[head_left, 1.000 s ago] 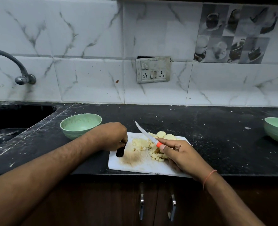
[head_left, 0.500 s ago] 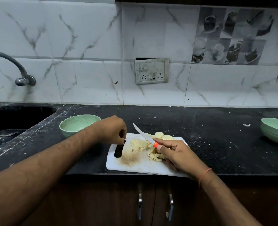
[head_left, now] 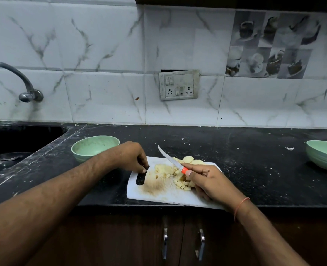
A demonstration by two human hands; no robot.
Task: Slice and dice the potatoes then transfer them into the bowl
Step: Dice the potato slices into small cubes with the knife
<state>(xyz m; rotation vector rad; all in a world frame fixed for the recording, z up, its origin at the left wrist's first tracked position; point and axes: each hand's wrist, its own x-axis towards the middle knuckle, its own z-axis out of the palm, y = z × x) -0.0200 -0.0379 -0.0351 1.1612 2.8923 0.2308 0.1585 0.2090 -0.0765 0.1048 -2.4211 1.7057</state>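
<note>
Currently: black speckled bench [head_left: 235, 150] under marble wall tiles, sink at left. White cutting board [head_left: 158, 194] carries pale diced potatoes [head_left: 180, 179]. Right hand [head_left: 210, 181] grips the knife [head_left: 173, 161]; left hand [head_left: 132, 156] fingers curled at the board's handle slot, grip contents unclear. Green bowl [head_left: 94, 146] behind.

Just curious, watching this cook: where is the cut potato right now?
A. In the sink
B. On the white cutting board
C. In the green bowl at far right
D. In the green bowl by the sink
B: the diced potato pieces lie piled on the white cutting board, and the green bowl by the sink shows no potato inside.
</note>
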